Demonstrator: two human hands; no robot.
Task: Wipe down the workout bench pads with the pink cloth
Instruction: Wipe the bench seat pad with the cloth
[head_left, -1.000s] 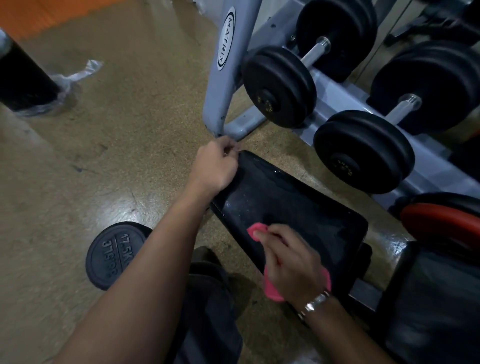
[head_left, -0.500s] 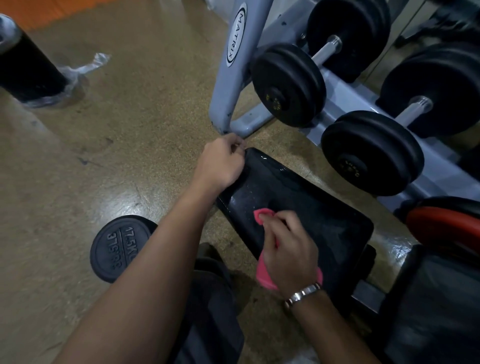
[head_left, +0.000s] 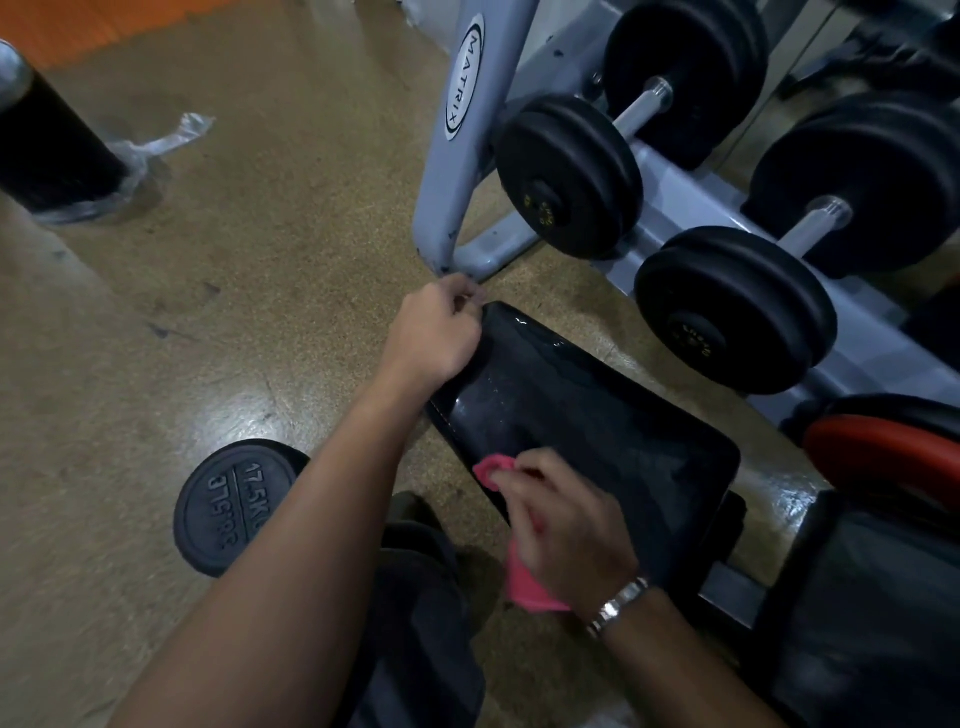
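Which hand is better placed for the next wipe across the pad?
Right. The right hand holds the cloth on the pad; the left hand grips its far corner, without cloth, probably steadying it.

The right hand (head_left: 566, 535) hides most of the pink cloth (head_left: 491, 470). The left hand (head_left: 431, 338) covers the bench pad (head_left: 597, 431) corner it grips

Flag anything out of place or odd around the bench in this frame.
A round black weight marked 17.5K sits on the speckled floor, off the grey rack. Crumpled clear plastic lies by the black cylinder.
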